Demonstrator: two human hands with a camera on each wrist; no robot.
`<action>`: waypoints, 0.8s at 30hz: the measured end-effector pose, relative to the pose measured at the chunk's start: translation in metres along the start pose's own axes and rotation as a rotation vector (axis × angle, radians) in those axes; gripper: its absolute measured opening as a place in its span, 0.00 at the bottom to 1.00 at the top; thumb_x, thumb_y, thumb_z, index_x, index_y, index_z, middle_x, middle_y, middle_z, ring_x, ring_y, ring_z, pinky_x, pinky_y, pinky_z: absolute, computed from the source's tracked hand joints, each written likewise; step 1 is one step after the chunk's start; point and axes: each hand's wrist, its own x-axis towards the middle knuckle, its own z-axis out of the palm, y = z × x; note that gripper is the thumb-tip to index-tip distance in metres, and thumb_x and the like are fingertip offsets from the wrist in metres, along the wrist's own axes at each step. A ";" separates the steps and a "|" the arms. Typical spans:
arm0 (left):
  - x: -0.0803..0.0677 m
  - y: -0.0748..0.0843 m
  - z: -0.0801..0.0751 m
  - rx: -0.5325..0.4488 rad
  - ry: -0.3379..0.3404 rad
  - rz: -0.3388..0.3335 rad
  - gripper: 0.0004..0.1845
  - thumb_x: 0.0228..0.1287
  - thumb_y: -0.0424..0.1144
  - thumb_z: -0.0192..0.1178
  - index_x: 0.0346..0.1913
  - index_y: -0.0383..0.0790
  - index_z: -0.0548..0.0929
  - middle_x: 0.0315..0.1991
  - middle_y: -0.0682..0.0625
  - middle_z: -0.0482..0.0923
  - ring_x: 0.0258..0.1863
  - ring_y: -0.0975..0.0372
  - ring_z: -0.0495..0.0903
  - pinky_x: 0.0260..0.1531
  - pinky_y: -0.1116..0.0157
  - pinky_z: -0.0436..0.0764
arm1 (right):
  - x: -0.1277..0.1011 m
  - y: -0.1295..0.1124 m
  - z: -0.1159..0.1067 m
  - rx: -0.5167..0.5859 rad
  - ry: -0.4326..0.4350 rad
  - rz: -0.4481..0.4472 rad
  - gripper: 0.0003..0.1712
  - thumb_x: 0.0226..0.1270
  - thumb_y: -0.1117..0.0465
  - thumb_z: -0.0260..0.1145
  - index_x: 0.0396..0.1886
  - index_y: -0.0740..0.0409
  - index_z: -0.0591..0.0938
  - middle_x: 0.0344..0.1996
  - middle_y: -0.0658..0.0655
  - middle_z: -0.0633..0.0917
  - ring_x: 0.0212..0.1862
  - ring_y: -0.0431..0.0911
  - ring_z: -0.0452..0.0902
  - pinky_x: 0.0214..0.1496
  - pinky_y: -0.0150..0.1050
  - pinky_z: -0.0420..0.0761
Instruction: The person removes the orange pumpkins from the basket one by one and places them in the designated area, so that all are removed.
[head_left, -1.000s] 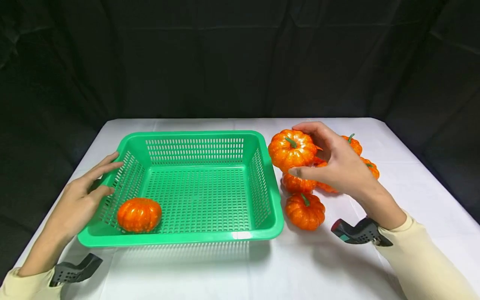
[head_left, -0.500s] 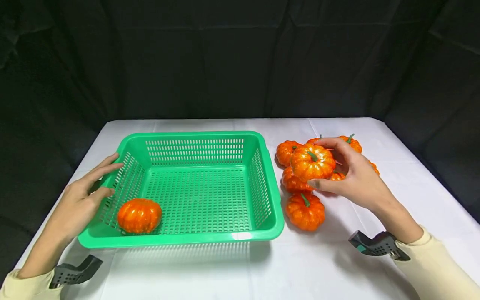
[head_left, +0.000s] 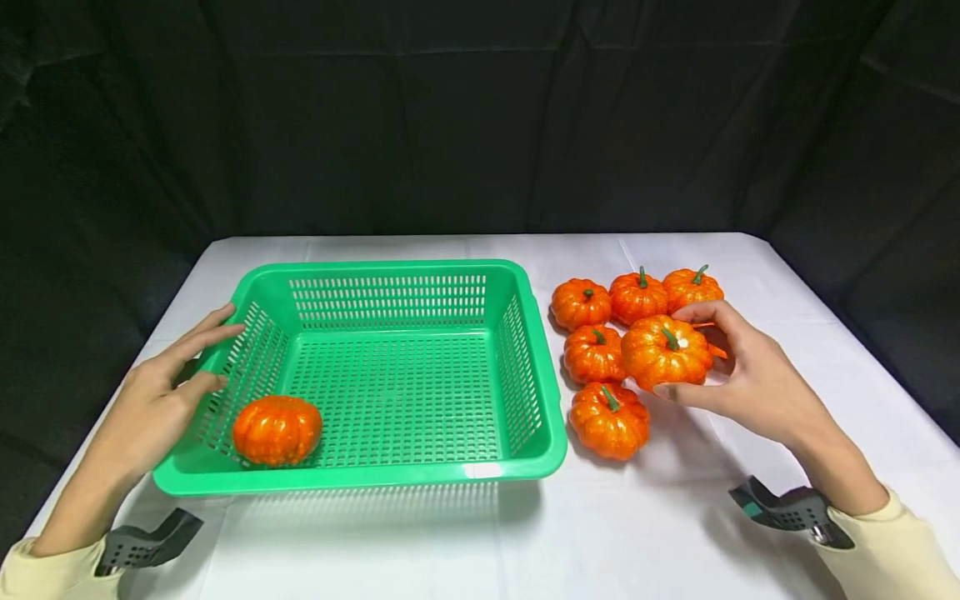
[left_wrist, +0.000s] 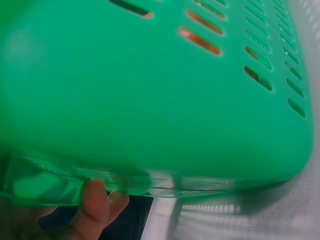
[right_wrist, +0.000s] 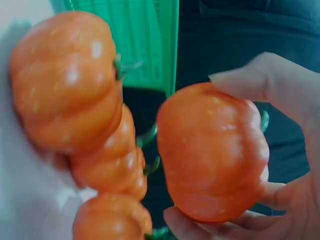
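My right hand (head_left: 757, 383) holds a small orange pumpkin (head_left: 663, 354) with a green stem, thumb on the near side and fingers on the far side. In the right wrist view that pumpkin (right_wrist: 212, 155) sits between thumb and fingers, apart from the pumpkins (right_wrist: 70, 82) beside it. At the left end of a green plastic basket (head_left: 360, 477), my left hand (head_left: 157, 404) rests on the rim with its fingers fairly straight. One pumpkin (head_left: 277, 430) lies on its side in the basket's near left corner. In the left wrist view, fingertips (left_wrist: 95, 202) touch the rim.
Several more pumpkins (head_left: 610, 421) stand on the white tablecloth (head_left: 600, 533) right of the basket, in a loose cluster. Part of one is hidden behind the held pumpkin and right hand. A black cloth (head_left: 480, 125) hangs behind the table.
My right hand has moved right and toward me with the pumpkin, away from the basket's right rim, uncovering pumpkins behind it. The left hand and basket have stayed practically in place.
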 end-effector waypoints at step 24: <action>0.001 0.001 0.002 0.023 0.008 -0.012 0.30 0.72 0.25 0.50 0.76 0.32 0.69 0.82 0.43 0.53 0.78 0.36 0.49 0.68 0.26 0.46 | -0.020 0.036 -0.012 -0.187 -0.209 0.066 0.42 0.48 0.56 0.86 0.59 0.61 0.73 0.50 0.59 0.81 0.51 0.55 0.75 0.45 0.33 0.83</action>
